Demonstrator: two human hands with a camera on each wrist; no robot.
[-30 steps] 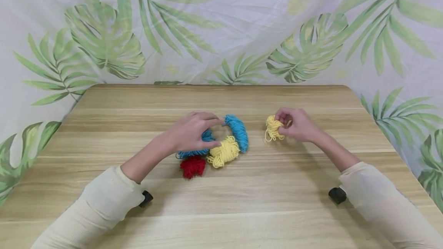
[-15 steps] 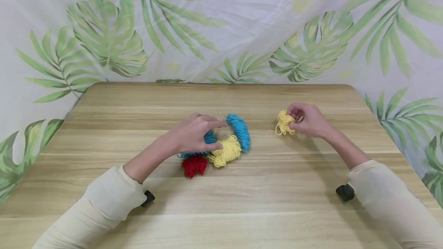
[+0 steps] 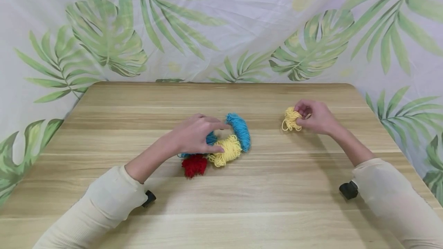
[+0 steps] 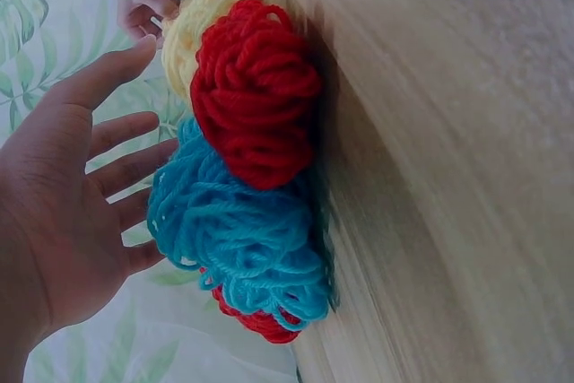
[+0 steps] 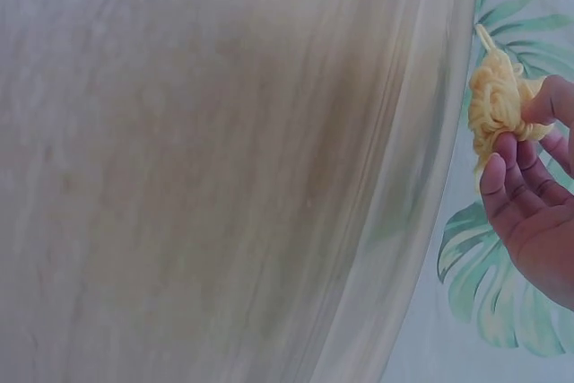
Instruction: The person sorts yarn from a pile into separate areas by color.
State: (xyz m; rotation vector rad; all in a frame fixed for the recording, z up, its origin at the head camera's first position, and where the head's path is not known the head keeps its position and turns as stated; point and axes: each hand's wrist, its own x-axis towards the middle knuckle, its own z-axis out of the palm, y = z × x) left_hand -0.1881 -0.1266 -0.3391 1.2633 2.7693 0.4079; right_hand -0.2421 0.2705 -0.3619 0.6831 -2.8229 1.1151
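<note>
My right hand pinches a small bundle of yellow yarn between thumb and fingers, held above the right part of the table. In the right wrist view the same yellow bundle shows loose loops. My left hand, fingers spread, hovers over a cluster of yarn bundles. Near its thumb lies a larger yellow bundle, with a long blue bundle to the right. A red bundle sits in front. Another blue bundle is partly covered by the hand, and more red yarn shows behind it.
The bundles lie on a wood-grain table with rounded far corners. Behind it hangs a white cloth printed with green leaves. A black wrist device sits under the right sleeve, and another under the left.
My right hand has moved right and slightly farther back with the small yellow bundle. My left hand stays almost in place over the cluster, and the other bundles look unmoved.
</note>
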